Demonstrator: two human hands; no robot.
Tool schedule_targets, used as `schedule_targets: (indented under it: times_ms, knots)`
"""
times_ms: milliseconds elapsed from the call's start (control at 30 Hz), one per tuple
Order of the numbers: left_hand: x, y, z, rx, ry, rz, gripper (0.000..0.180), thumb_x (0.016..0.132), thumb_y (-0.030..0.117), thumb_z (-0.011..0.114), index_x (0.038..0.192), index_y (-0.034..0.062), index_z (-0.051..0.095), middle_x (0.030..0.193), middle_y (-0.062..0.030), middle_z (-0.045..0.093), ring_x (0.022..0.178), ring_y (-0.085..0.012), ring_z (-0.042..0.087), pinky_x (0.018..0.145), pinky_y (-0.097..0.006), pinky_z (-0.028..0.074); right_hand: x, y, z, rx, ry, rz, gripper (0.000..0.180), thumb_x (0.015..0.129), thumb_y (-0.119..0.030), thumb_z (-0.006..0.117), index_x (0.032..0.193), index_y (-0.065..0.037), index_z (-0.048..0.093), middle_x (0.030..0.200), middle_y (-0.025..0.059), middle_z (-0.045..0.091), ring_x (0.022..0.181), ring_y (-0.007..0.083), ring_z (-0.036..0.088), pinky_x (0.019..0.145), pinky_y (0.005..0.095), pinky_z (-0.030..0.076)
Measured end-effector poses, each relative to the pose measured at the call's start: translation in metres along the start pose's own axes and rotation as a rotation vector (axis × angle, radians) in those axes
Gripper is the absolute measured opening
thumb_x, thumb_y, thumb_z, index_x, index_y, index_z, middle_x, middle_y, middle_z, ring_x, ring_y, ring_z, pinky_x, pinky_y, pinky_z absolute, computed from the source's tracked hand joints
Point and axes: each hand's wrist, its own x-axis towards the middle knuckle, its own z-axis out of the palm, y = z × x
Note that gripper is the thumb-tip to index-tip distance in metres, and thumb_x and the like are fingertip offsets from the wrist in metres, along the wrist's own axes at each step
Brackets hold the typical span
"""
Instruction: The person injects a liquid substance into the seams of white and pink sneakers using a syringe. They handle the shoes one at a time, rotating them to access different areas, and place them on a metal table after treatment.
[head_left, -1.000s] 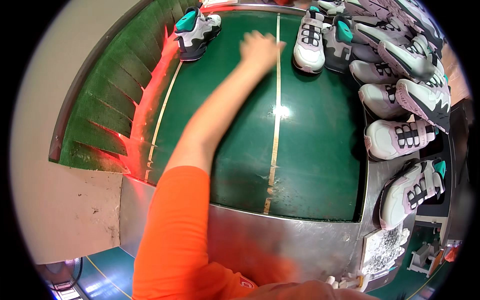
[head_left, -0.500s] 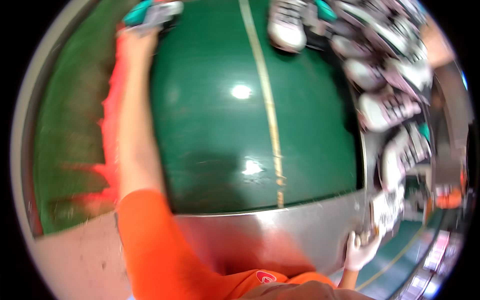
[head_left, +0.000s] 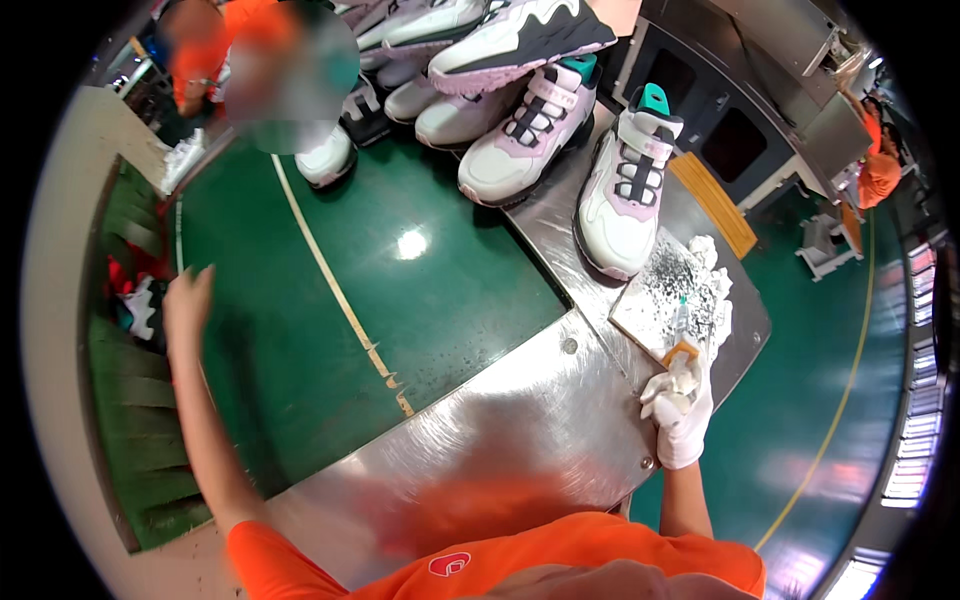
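My bare left hand (head_left: 188, 305) is over the left side of the green conveyor belt, its fingers apart and nothing visible in them. Just left of it, a white, black and teal shoe (head_left: 143, 308) lies partly hidden among green flaps and red material. My right hand (head_left: 683, 415), in a soiled white glove, is closed around a small tool with a yellow-orange part (head_left: 681, 352); the fingers hide much of it. It rests by the near corner of a white pad (head_left: 655, 310) speckled with black. A white and lilac shoe (head_left: 625, 200) stands upright behind the pad.
Several white and lilac shoes (head_left: 520, 140) are piled along the far right belt edge. The green belt (head_left: 330, 330) carries a yellowish line. A metal ledge (head_left: 500, 400) runs along its near side. Crumpled white cloth (head_left: 712, 290) borders the pad. Another person (head_left: 250, 25) is beyond the belt.
My view has turned to the right. The left hand, earlier at a shoe far up the left side, is now separate from the shoe near it. The right hand remains by the pad.
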Motion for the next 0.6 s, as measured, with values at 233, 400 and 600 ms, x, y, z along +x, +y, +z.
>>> schedule_targets:
  times_ms: [233, 400, 600]
  knots:
    - [-0.119, 0.389, -0.053, -0.169, 0.322, 1.380, 0.048, 0.079, 0.007, 0.062, 0.127, 0.0156, 0.057, 0.137, -0.0081, 0.052, 0.126, -0.0252, 0.050, 0.105, -0.040, 0.041, 0.003, -0.007, -0.003, 0.066, -0.101, 0.056, 0.081, 0.066, 0.001, 0.075, 0.138, -0.002, 0.039, 0.107, 0.0076, 0.057, 0.073, 0.0084, 0.054, 0.067, 0.0214, 0.047]
    - [-0.065, 0.516, -0.035, 0.549, 0.888, 1.891, 0.033, 0.079, 0.012, 0.059, 0.112, 0.0161, 0.059, 0.122, 0.0022, 0.057, 0.123, -0.0205, 0.050, 0.118, -0.044, 0.024, 0.006, 0.005, -0.009, 0.200, -0.211, -0.062, 0.083, 0.066, 0.004, 0.078, 0.138, -0.002, 0.037, 0.113, 0.0091, 0.053, 0.079, 0.0073, 0.054, 0.071, 0.0215, 0.047]
    - [-0.073, 0.476, -0.051, 0.464, 0.793, 1.773, 0.031, 0.076, 0.015, 0.060, 0.106, 0.0118, 0.056, 0.106, -0.0026, 0.058, 0.104, -0.0201, 0.055, 0.099, -0.039, 0.040, 0.021, 0.017, -0.014, -0.074, -0.161, -0.224, 0.077, 0.068, -0.009, 0.083, 0.134, -0.001, 0.044, 0.114, 0.0105, 0.056, 0.089, 0.0133, 0.057, 0.077, 0.0258, 0.050]
